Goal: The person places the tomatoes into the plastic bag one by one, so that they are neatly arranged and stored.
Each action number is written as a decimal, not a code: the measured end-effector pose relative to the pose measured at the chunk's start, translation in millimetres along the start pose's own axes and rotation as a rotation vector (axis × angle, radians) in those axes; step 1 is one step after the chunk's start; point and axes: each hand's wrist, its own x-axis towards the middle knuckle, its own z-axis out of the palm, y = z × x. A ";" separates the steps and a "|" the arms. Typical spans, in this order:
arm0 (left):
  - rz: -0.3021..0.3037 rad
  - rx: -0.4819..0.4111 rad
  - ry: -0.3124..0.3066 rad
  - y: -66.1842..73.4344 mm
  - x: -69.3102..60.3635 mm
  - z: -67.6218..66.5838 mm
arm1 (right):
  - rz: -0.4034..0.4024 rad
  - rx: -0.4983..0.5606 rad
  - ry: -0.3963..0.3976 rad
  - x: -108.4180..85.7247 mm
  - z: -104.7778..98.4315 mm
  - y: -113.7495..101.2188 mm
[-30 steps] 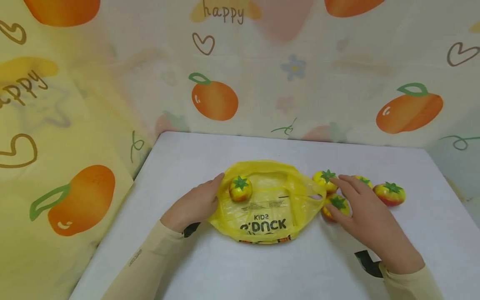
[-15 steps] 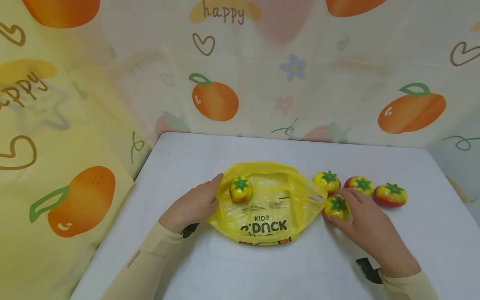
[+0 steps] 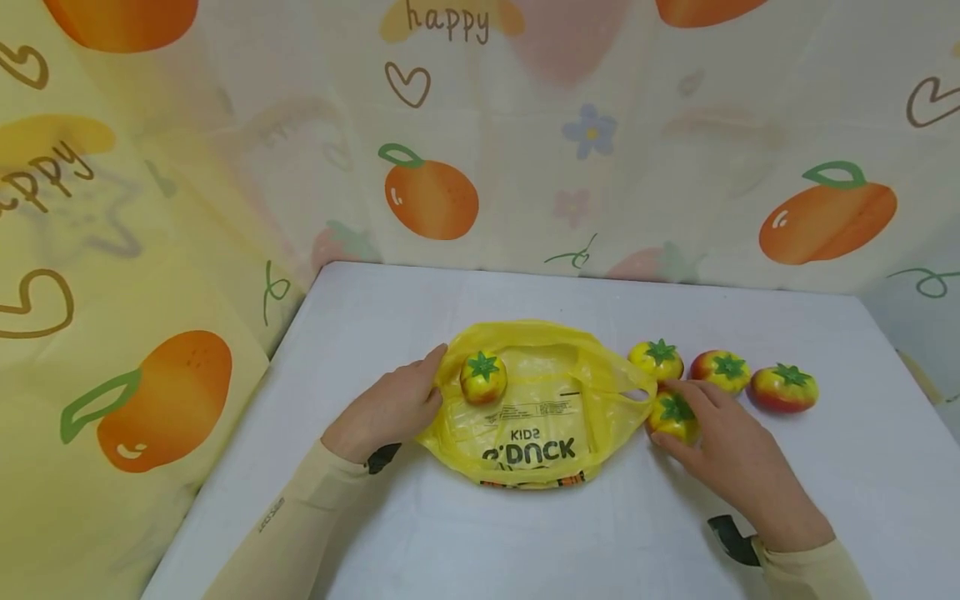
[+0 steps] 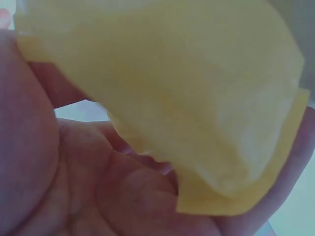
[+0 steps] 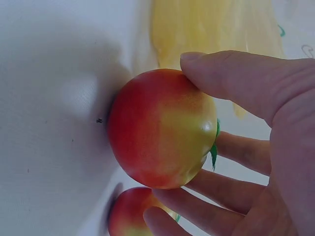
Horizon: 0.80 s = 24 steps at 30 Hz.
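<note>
A yellow plastic bag [image 3: 525, 417] lies on the table with its mouth spread, one yellow-red fruit [image 3: 483, 379] in it at the left. My left hand [image 3: 390, 408] holds the bag's left edge; in the left wrist view the yellow plastic [image 4: 197, 98] passes between thumb and fingers. At the bag's right tip, my right hand [image 3: 738, 462] has its thumb and fingers round a fruit [image 3: 672, 417]. The right wrist view shows that red-yellow fruit [image 5: 160, 128] between thumb and fingers of the right hand [image 5: 261, 147], close to the table surface.
Behind the right hand stand several more fruits: a yellow one [image 3: 656, 360], a red-yellow one [image 3: 720, 371] and another [image 3: 783, 388] farther right. A printed cloth [image 3: 525, 167] hangs behind and at the left of the white table [image 3: 480, 542].
My right hand has come down and left from above the fruits and closed round the nearest one. The left hand and bag have hardly moved.
</note>
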 end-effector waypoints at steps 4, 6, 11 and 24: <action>-0.006 0.013 -0.001 1.3 -0.6 0.6 | 0.006 0.006 -0.008 -0.4 0.4 -1.5; -0.010 0.013 -0.002 1.8 -0.9 0.8 | 0.010 0.005 -0.013 -0.9 0.5 -1.4; -0.011 0.020 -0.004 2.5 -1.3 1.3 | 0.007 0.001 -0.015 -1.7 0.1 -0.2; -0.016 0.032 -0.006 2.9 -1.2 2.3 | 0.007 -0.012 -0.004 -6.7 -12.3 2.7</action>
